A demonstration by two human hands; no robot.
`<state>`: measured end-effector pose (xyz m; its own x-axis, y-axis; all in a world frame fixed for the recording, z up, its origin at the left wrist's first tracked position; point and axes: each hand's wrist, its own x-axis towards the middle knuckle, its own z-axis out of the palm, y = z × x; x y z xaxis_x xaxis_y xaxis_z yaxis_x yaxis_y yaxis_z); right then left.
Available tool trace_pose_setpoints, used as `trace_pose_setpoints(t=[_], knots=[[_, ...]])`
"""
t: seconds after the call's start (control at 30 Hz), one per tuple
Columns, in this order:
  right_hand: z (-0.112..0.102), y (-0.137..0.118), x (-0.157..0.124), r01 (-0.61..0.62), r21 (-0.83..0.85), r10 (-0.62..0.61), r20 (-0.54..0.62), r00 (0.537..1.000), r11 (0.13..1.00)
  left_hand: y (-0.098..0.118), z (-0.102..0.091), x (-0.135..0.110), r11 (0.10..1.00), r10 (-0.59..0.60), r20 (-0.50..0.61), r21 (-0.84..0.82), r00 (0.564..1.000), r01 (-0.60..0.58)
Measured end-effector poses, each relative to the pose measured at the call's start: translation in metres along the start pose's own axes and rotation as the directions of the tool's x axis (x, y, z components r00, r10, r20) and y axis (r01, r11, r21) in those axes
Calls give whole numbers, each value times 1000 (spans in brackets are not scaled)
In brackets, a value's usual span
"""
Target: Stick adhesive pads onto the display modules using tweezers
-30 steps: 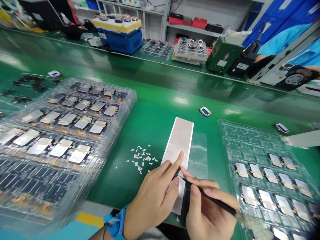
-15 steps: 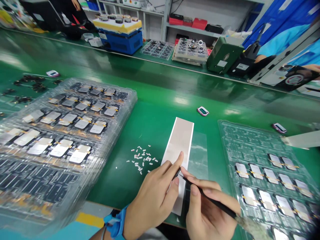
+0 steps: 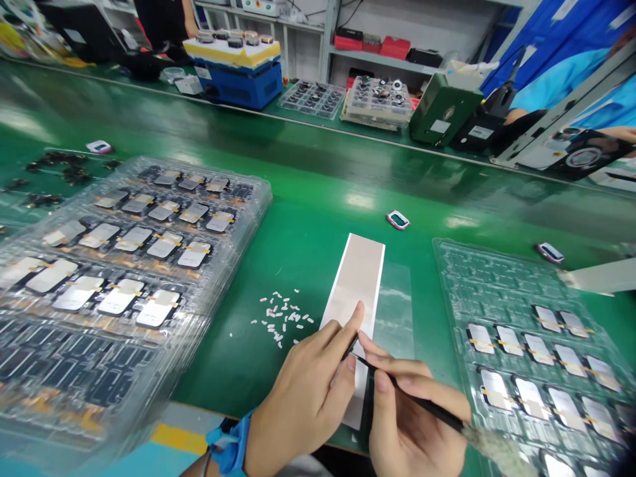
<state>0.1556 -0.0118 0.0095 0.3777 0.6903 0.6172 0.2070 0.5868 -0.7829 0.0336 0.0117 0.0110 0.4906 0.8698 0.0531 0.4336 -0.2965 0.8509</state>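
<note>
The left hand (image 3: 303, 391) has its fingers closed on the near end of a beige adhesive strip (image 3: 355, 285) lying on the green worktop (image 3: 308, 245), while the right hand's (image 3: 412, 417) fingers grip black tweezers (image 3: 422, 397), their tips at the strip's edge.

This looks like an electronics assembly workshop, more a factory line than a lab. Long benches covered in glossy green matting (image 3: 308, 225) run across the room, and stacks of clear plastic trays (image 3: 258, 192) hold rows of flat, identical components. Farther off stand a blue machine with a yellow top (image 3: 238, 83) and metal shelves (image 3: 372, 59) carrying red boxes (image 3: 348, 43). A green bench unit (image 3: 444, 109) sits nearby, though it is too distant to identify exactly.
</note>
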Motion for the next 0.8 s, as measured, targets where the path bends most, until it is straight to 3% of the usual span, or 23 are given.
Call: trace_pose_setpoints(t=[0.23, 0.63, 0.8], knots=[[1, 1, 0, -6, -4, 6, -7, 1000, 1000, 1, 0, 0, 1000, 9, -10, 3, 1000, -9], [0, 1, 0, -32, 83, 43, -132, 990, 996, 1, -1, 4, 997, 36, -33, -68, 999, -38], [-14, 3, 7, -146, -78, 144, -21, 989, 986, 2, -2, -3, 982, -21, -50, -189, 999, 11]])
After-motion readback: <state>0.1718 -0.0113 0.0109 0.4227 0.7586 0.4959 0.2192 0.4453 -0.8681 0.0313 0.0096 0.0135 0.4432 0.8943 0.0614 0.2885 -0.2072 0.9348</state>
